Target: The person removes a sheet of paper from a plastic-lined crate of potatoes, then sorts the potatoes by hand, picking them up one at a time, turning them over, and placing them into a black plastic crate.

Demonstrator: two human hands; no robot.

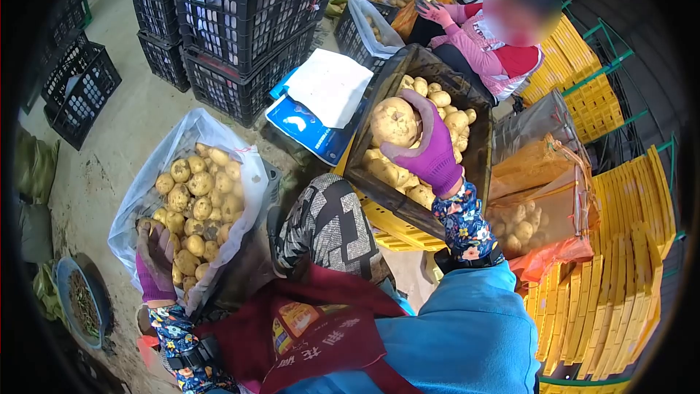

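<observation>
One big potato (394, 122), gripped in the right hand (430, 147) over the dark crate (419, 217), looks hefty, firm and kinda dusty, so I'd cup it round the fat middle; left hand's (154, 259) half-curled at the lined crate's (251, 168) potatoes.

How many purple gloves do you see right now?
2. One is on the left hand, at the edge of the potatoes in the plastic liner; the other is on the right hand, around a large potato. The co-worker's visible glove is pink, so not counted.
</observation>
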